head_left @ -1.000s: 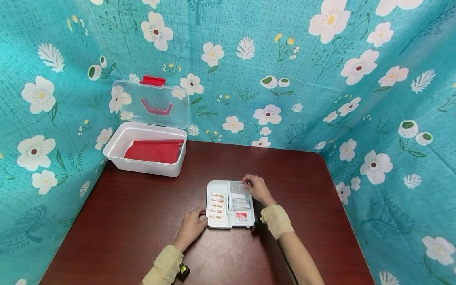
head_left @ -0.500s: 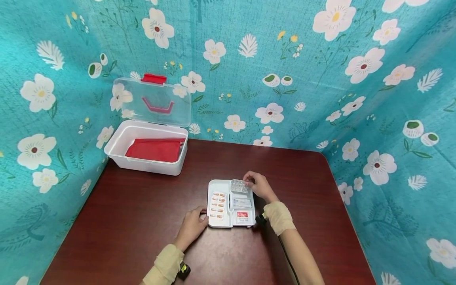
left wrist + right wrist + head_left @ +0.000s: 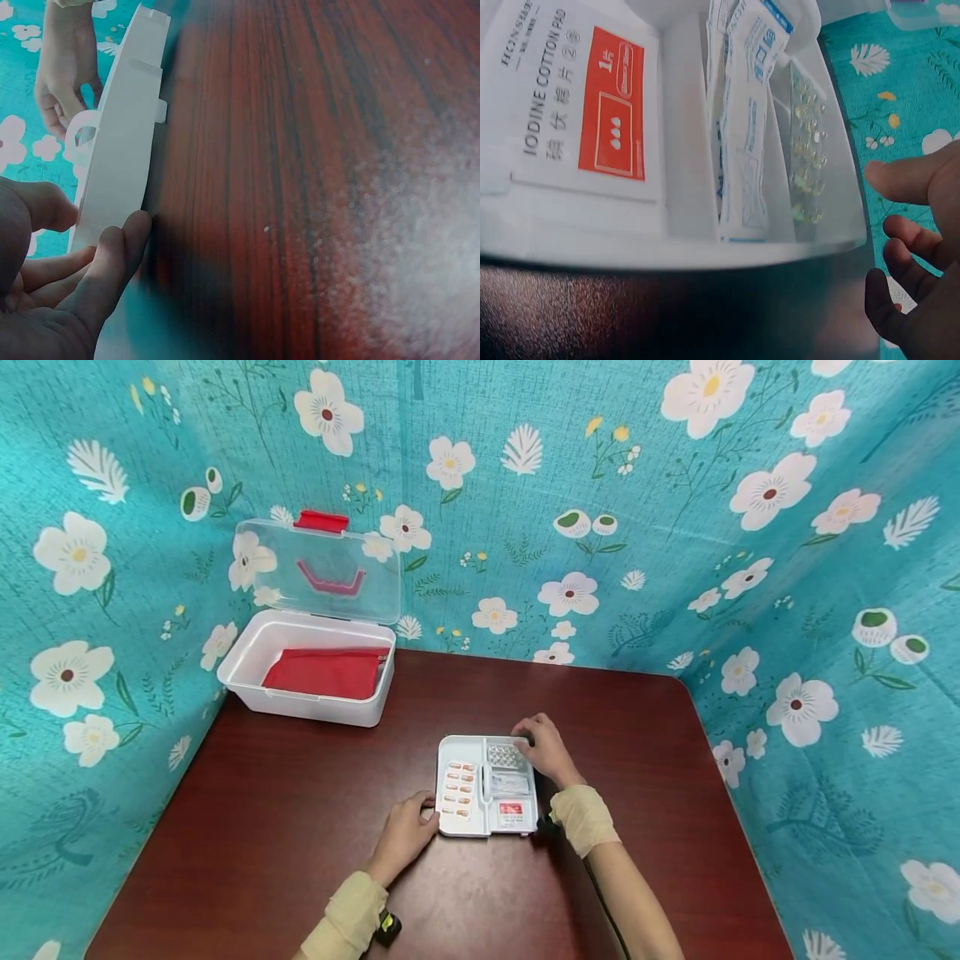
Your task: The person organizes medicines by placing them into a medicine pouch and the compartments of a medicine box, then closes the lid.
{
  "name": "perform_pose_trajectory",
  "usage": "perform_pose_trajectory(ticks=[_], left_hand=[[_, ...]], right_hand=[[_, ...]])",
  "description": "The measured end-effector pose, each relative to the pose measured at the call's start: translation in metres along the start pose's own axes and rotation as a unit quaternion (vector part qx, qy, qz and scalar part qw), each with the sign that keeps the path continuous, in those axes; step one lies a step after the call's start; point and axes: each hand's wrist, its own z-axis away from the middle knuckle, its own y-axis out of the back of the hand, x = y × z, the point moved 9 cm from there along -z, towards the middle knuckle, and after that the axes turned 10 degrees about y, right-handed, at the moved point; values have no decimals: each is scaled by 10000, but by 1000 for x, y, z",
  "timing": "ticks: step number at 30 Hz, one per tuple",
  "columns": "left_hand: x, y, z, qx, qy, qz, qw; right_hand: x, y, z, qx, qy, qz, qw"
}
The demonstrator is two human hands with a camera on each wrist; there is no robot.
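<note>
A flat white pill case (image 3: 461,749) lies spread on the table in the head view. Its left half bears a blister pack of orange-and-white capsules (image 3: 458,789). My left hand (image 3: 406,837) holds the case's left edge, thumb at the rim and fingers against the outer wall (image 3: 120,150). A clear blister pack (image 3: 808,142) rests in the far right compartment. Beside that compartment hovers my right hand (image 3: 547,750), thumb and fingers apart with nothing between them. White-and-blue wrapped packets (image 3: 744,120) fill the middle compartment, and an iodine cotton pad sachet (image 3: 615,105) the near one.
At the back left stands a white plastic box (image 3: 307,706), its clear lid (image 3: 262,560) raised, with a red pouch (image 3: 322,673) inside. The dark wooden table (image 3: 600,710) meets a flowered teal cloth (image 3: 480,527) behind and at the sides.
The clear blister pack, lifted and tilted by my right hand half a second ago, now lies flat in the compartment. My right hand has let it go. The left hand stays put.
</note>
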Motion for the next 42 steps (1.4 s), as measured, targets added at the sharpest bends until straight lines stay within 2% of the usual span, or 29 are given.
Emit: perform_pose_trajectory(ticks=[4, 7, 11, 14, 17, 20, 22, 24, 26, 28, 30, 33, 35, 38, 40, 42], left_hand=[[4, 3, -3, 39, -50, -45, 10000], [7, 3, -5, -10, -75, -21, 10000], [11, 5, -7, 13, -194, -56, 9998], [13, 4, -9, -24, -262, -112, 9996], [11, 1, -11, -188, -231, -132, 9995], [9, -1, -10, -330, -279, -85, 9990], [7, 4, -11, -372, -265, -36, 9990], [4, 15, -15, -344, -229, -9, 9991], [-1, 36, -23, -203, -181, -63, 9996], [-3, 68, -37, 113, -276, -269, 9992], [-1, 109, -55, 554, -391, -520, 9963], [7, 179, -82, 1148, -622, -799, 9882], [11, 222, -101, 1476, -646, -977, 9821], [2, 271, -126, 1652, -406, -1263, 9773], [-11, 294, -138, 1693, -191, -1536, 9733], [-27, 309, -147, 1566, 53, -1835, 9704]], right_hand=[[-7, 2, -1, -46, 39, 107, 9999], [-18, 8, 4, 166, 113, 235, 9995], [-46, 9, 16, 319, 393, 175, 9986], [-67, 1, 27, 264, 513, 34, 9983], [-77, -13, 37, 144, 387, -80, 9991], [-78, -25, 43, 110, 142, -85, 9998], [-77, -29, 46, 134, 8, -117, 9998], [-75, -32, 48, 149, -134, -182, 9996], [-73, -34, 50, 154, -224, -231, 9994], [-73, -36, 53, 171, -321, -295, 9989], [-71, -35, 55, 232, -456, -338, 9981], [-67, -33, 59, 322, -720, -545, 9954], [-64, -31, 61, 377, -870, -651, 9934], [-62, -27, 63, 429, -1003, -690, 9916], [-62, -25, 63, 439, -1009, -628, 9919], [-63, -25, 63, 392, -1066, -645, 9914]])
